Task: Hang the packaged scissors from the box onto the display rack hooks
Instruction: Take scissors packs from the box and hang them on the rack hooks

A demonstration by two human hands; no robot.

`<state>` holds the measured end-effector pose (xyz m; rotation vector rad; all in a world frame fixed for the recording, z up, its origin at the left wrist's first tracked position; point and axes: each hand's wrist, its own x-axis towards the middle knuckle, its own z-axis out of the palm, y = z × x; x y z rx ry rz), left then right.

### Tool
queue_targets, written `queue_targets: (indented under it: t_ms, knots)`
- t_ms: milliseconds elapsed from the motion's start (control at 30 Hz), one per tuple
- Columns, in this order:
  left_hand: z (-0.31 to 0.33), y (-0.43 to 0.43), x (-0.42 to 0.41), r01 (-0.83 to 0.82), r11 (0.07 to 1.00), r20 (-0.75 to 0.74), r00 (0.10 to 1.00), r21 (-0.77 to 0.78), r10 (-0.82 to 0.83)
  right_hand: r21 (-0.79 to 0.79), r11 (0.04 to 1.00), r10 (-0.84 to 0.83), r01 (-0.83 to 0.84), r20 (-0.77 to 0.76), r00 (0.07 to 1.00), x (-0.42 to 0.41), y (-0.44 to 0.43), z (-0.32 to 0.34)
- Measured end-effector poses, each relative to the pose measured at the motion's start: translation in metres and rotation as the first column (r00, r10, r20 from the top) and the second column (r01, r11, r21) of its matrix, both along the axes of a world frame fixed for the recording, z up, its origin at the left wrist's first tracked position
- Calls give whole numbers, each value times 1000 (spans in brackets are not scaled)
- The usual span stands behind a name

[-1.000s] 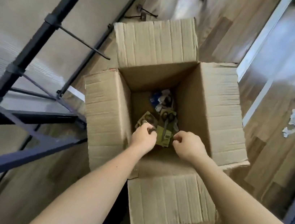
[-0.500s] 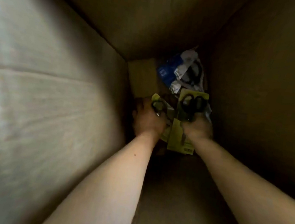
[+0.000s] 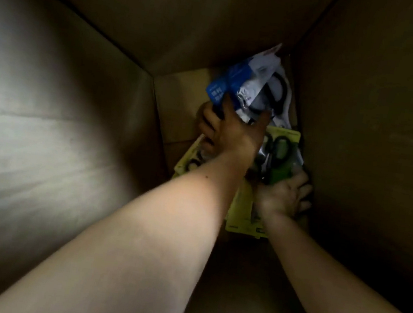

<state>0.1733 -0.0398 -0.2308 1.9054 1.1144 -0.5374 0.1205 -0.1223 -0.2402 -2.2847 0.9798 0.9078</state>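
Note:
I look deep into the dim cardboard box (image 3: 78, 117). My left hand (image 3: 233, 131) grips the lower end of a blue-and-white scissors pack (image 3: 247, 82) that leans in the far corner. My right hand (image 3: 283, 193) holds a yellow-green scissors pack (image 3: 278, 153) with black-handled scissors, low at the right wall. Another yellow-green pack (image 3: 188, 163) lies under my left forearm, mostly hidden. The display rack is out of view.
Box walls close in on all sides; the left wall is lit, the right wall (image 3: 376, 127) is dark. A patch of bare box floor (image 3: 178, 104) shows left of the packs.
My head dropped further into the box. My left hand left the yellow-green pack and reached up to grasp the blue-and-white pack. My right hand slid right and lower on its pack.

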Motion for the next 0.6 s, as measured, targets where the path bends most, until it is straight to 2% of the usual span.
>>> queue_targets:
  t_ms: [100, 167, 233, 333, 433, 500, 600]
  knots:
    - [-3, -3, 20, -218, 968, -72, 975, -121, 210, 11, 999, -41, 42, -5, 999, 3, 1, -1]
    - [-18, 2, 26, -416, 874, -41, 907, -251, 420, 17, 999, -28, 29, -37, 999, 7, 2, 1]
    - [-22, 5, 27, -499, 816, -19, 856, -292, 517, 58, 998, 25, -22, -55, 998, 10, 2, 4]
    - [6, -2, 24, -532, 797, -47, 838, -287, 543, 142, 990, 23, -19, -32, 999, 13, 0, 20]
    - [55, -12, 19, -471, 810, 144, 827, -348, 543, 174, 979, 101, -109, 58, 993, 14, -3, 56]
    - [91, -14, 18, -443, 837, 225, 823, -320, 522, 202, 963, 157, -179, 118, 980, 15, 1, 89]
    - [149, -12, 21, -365, 891, 351, 824, -271, 445, 288, 942, 111, -171, 211, 971, 21, 7, 149]
